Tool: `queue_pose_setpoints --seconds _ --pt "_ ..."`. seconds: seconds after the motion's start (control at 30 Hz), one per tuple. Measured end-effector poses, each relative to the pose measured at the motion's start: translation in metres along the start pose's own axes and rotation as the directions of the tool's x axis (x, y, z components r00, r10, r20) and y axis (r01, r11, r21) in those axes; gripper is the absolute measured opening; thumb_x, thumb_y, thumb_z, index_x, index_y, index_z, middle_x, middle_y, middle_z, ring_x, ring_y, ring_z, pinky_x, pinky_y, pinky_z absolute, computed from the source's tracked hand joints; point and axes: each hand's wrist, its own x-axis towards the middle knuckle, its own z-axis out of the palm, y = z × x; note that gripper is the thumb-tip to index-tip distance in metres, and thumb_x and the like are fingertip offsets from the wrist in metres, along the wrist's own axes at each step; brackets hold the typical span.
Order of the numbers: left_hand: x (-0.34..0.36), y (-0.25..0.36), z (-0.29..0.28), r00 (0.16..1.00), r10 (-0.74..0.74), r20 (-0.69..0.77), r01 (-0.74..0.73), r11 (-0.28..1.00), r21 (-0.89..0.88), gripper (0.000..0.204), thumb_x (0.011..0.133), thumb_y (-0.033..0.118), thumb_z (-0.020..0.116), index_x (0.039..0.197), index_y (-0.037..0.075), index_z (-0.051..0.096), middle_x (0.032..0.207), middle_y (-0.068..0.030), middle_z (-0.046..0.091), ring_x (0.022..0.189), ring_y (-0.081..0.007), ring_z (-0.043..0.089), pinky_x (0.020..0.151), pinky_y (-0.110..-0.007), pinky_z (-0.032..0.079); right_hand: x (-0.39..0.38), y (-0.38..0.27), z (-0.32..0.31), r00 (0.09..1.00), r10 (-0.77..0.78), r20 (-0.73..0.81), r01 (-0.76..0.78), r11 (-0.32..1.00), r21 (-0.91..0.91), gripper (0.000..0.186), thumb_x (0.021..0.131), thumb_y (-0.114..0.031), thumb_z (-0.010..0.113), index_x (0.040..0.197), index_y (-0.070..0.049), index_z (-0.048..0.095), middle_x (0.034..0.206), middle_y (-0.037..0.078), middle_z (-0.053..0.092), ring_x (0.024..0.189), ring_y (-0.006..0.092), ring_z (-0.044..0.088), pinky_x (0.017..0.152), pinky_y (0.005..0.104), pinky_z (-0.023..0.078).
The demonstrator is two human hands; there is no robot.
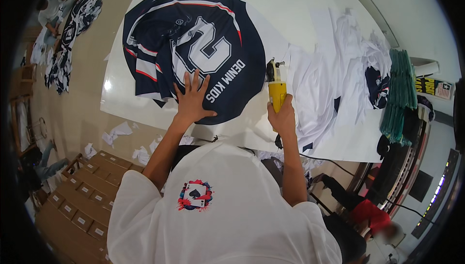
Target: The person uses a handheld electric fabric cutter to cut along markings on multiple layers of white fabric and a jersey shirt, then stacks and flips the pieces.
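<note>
Dark navy printed jersey fabric (242,36), with white and red stripes and a large white number, lies on the white table (290,2). My left hand (193,100) rests flat on its near part, fingers spread. In my right hand (284,118) is a yellow electric rotary fabric cutter (277,92), its head beside the fabric's right edge. I cannot tell whether the blade touches the cloth. A power cord (329,160) trails off to the right below the table edge.
White fabric offcuts (319,85) spread across the table's right side. Green bundled material (399,94) hangs at the right edge. Cardboard boxes (77,201) stand at lower left, near scraps (116,132) on the floor. Other people (51,10) are at far left and lower right.
</note>
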Motion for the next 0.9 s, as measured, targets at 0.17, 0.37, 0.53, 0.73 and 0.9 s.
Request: queue_pose_setpoints --seconds 0.17,0.37,0.53,0.73,0.9 --pt "0.001 0.002 0.000 1.000 0.002 -0.015 -0.003 1.000 -0.024 0.143 0.052 0.057 0.095 0.168 0.025 0.018 0.174 -0.0200 0.005 0.159 -0.0496 0.000 0.114 -0.084 0.008 0.033 -0.003 -0.016 0.997 -0.008 0.083 0.012 0.999 -0.051 0.051 0.092 -0.023 0.068 0.121 0.006 0.039 0.107 0.041 0.063 0.097 0.0577 0.064 0.084 0.0591 0.053" --pt "0.000 0.000 -0.001 1.000 0.002 -0.026 -0.003 0.999 -0.036 0.144 0.051 0.059 0.095 0.168 0.025 0.018 0.175 -0.0186 0.005 0.159 -0.0486 0.001 0.114 -0.083 0.006 0.068 -0.006 -0.023 0.990 -0.085 0.113 0.092 0.994 -0.056 0.050 0.092 -0.023 0.067 0.120 0.006 0.038 0.107 0.041 0.063 0.097 0.0573 0.065 0.084 0.0590 0.054" --pt "-0.001 0.001 -0.002 1.000 -0.017 -0.007 0.017 0.999 -0.037 0.144 0.050 0.059 0.096 0.168 0.026 0.019 0.175 -0.0172 0.004 0.159 -0.0478 0.000 0.115 -0.082 0.006 0.100 -0.005 -0.028 0.980 -0.134 0.149 0.144 0.988 -0.054 0.049 0.092 -0.024 0.068 0.118 0.004 0.038 0.106 0.041 0.064 0.096 0.0581 0.065 0.084 0.0593 0.054" --pt "-0.001 0.002 -0.002 0.999 -0.022 -0.025 0.021 0.999 -0.040 0.144 0.049 0.057 0.097 0.167 0.028 0.021 0.175 -0.0160 0.006 0.160 -0.0472 0.001 0.115 -0.082 0.008 0.138 -0.017 -0.033 0.964 -0.191 0.184 0.204 0.977 -0.057 0.053 0.090 -0.024 0.069 0.120 0.005 0.037 0.103 0.041 0.065 0.096 0.0590 0.064 0.084 0.0595 0.054" --pt "-0.002 0.002 -0.002 0.999 -0.023 -0.048 0.019 0.998 -0.067 0.145 0.046 0.054 0.099 0.167 0.028 0.023 0.174 -0.0153 0.008 0.160 -0.0470 0.002 0.115 -0.082 0.009 0.166 -0.026 -0.033 0.956 -0.198 0.218 0.213 0.976 -0.049 0.056 0.088 -0.024 0.070 0.123 0.006 0.038 0.104 0.042 0.065 0.098 0.0587 0.065 0.086 0.0582 0.055"
